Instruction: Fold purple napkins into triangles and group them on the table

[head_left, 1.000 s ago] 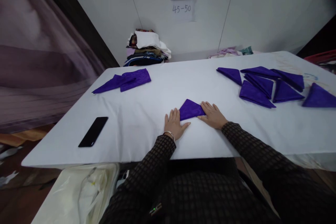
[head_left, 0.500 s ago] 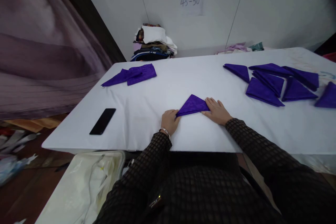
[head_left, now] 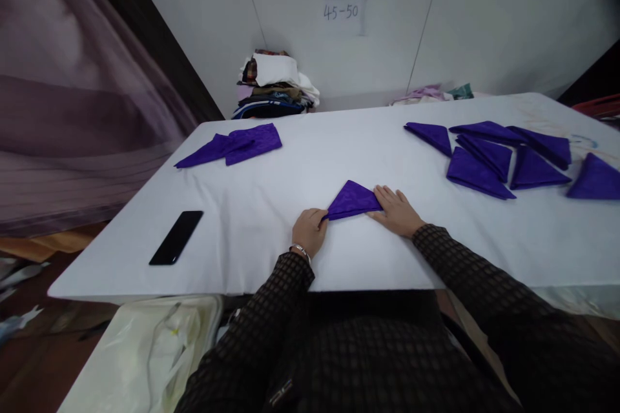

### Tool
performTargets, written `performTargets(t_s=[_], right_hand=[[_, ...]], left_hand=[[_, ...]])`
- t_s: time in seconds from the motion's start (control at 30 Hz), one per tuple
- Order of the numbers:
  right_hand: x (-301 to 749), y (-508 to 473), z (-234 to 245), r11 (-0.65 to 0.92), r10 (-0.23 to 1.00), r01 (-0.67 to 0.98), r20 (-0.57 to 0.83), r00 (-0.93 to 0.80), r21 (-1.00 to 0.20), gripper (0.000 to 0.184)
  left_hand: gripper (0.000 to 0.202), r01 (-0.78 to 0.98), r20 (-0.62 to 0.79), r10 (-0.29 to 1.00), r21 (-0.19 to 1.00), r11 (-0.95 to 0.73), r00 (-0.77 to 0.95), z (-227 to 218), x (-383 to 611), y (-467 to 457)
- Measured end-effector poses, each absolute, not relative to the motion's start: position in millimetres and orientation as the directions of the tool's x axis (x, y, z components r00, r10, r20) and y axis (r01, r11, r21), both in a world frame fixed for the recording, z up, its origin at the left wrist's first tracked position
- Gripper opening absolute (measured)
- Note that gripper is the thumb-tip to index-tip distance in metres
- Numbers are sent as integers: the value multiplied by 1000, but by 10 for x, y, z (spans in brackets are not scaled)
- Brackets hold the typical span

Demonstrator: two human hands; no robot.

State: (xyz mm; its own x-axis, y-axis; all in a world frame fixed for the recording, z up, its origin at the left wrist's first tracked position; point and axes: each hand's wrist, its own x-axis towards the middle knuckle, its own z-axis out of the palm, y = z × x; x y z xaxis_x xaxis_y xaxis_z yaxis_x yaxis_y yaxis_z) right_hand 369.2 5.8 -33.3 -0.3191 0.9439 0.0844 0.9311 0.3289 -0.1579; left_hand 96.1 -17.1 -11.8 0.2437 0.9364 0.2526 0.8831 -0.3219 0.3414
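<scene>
A purple napkin (head_left: 352,199) folded into a triangle lies on the white table (head_left: 300,239) right in front of me. My left hand (head_left: 307,231) pinches its left corner between curled fingers. My right hand (head_left: 396,211) lies flat with fingers spread, pressing on the napkin's right corner. Both sleeves are dark and checked.
Several folded purple triangles (head_left: 504,155) lie at the table's right. Two unfolded-looking purple napkins (head_left: 232,146) lie at the far left. A black phone (head_left: 176,237) sits near the left front edge. A clothes pile (head_left: 274,85) stands behind the table, a plastic bag (head_left: 145,355) below it.
My left hand went from lying flat beside the napkin to curling and pinching its left corner. The right hand stayed on the right corner.
</scene>
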Motion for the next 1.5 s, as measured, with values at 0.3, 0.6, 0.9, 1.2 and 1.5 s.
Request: performTargets(t_s=[0.3, 0.6, 0.9, 1.2, 1.5], right_hand=[[3674, 54, -306, 323, 946, 934, 76, -315, -153, 76], [3668, 44, -281, 330, 943, 932, 85, -321, -152, 77], [3684, 68, -324, 335, 941, 931, 93, -324, -146, 76], [3680, 43, -296, 340, 940, 926, 97, -328, -164, 76], [3686, 48, -301, 344, 938, 925, 100, -331, -163, 78]], left_hand=[[21, 918, 147, 927, 153, -365, 344, -111, 923, -111], [15, 842, 299, 853, 212, -496, 427, -37, 795, -86], [24, 807, 271, 814, 168, -566, 514, -49, 1299, 106], [21, 803, 286, 797, 128, -582, 532, -116, 1296, 103], [22, 844, 223, 832, 64, -533, 508, -91, 1127, 86]])
